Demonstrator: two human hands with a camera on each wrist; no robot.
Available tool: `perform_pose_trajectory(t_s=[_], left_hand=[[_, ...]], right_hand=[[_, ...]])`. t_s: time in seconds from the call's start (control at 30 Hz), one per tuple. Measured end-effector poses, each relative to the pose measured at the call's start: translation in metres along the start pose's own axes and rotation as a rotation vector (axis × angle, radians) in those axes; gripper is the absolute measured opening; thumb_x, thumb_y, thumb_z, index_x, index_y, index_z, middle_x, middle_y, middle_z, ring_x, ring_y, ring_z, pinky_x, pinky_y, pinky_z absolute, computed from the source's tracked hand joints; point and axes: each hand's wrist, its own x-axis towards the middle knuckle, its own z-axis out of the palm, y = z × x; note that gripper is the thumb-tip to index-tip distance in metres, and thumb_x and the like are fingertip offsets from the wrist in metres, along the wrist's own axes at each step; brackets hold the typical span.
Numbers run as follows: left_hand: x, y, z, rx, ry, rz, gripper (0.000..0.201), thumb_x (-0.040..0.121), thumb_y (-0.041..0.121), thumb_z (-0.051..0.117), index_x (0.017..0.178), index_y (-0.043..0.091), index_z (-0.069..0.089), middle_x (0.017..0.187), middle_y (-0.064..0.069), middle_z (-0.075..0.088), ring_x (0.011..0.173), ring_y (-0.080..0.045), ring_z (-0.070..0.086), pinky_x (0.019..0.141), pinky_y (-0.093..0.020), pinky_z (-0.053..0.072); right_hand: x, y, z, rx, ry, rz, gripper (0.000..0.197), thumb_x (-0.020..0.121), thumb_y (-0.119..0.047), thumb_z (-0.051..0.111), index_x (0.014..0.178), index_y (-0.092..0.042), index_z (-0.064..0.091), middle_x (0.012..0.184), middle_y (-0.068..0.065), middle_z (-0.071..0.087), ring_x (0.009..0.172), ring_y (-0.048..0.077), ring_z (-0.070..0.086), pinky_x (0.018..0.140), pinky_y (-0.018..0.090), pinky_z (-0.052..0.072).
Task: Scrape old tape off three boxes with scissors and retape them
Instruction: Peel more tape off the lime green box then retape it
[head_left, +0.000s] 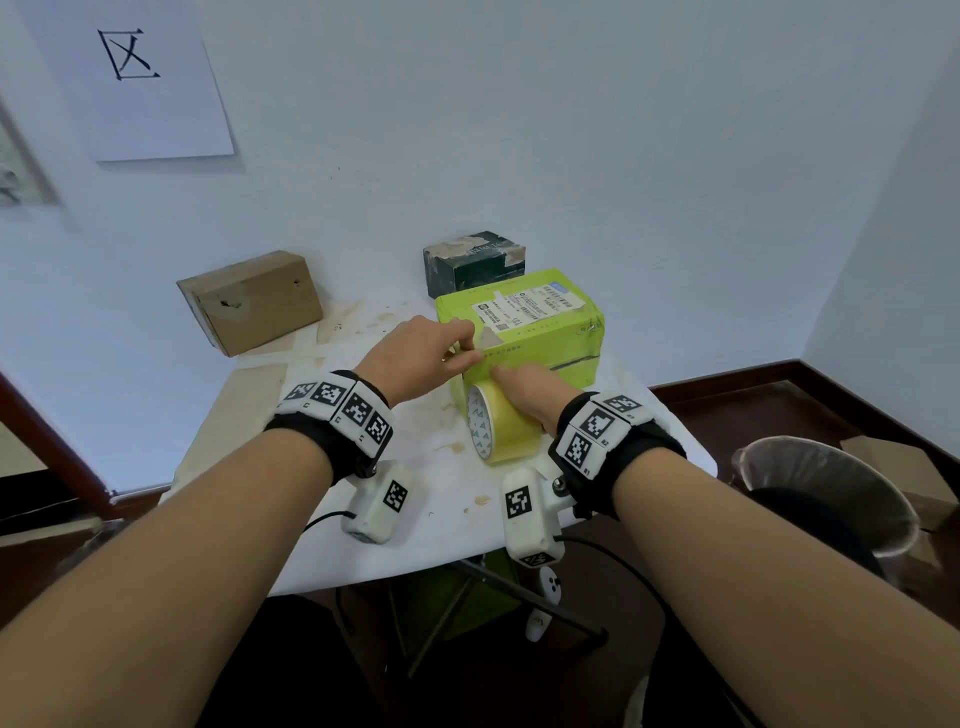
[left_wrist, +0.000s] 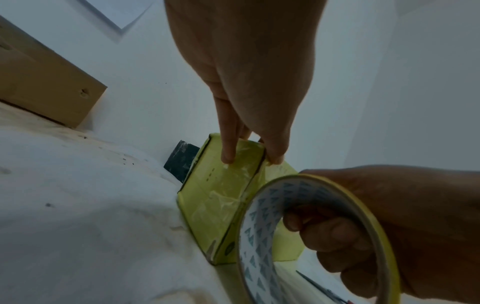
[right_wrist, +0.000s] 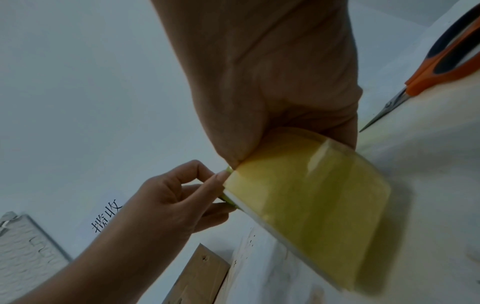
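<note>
A lime-green box with a white shipping label stands on the white table. My left hand is at its near left corner. There the forefinger lies on the end face and the thumb on the front face, pinching the tape's loose end against the box. My right hand grips the yellowish tape roll low against the box front, fingers through the core. The orange-handled scissors lie on the table to the right of the roll.
A brown cardboard box sits at the table's back left. A dark, scuffed box stands behind the green one, against the wall. A lined waste bin stands on the floor to the right.
</note>
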Motion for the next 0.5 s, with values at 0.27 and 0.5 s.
perform_pose_trajectory(t_s=[0.27,0.5], left_hand=[[0.003,0.003,-0.003,0.105,0.027,-0.040,0.031,0.091,0.053,0.052,0.092,0.024,0.060,0.086,-0.001,0.067,0.085,-0.022,0.062,0.068,-0.032,0.049],[0.023,0.017,-0.012,0.141,0.019,0.137,0.031,0.091,0.045,0.057,0.106,0.019,0.065,0.107,0.003,0.067,0.101,-0.012,0.051,0.081,-0.023,0.033]], right_hand=[[0.001,-0.001,0.000,-0.017,-0.004,-0.010,0.047,0.104,-0.025,0.027,0.133,0.006,0.046,0.136,0.024,0.047,0.126,0.036,0.045,0.106,0.041,0.036],[0.000,0.001,-0.001,-0.017,0.014,-0.012,0.046,0.104,-0.025,0.027,0.132,0.006,0.046,0.135,0.023,0.048,0.125,0.035,0.046,0.105,0.040,0.037]])
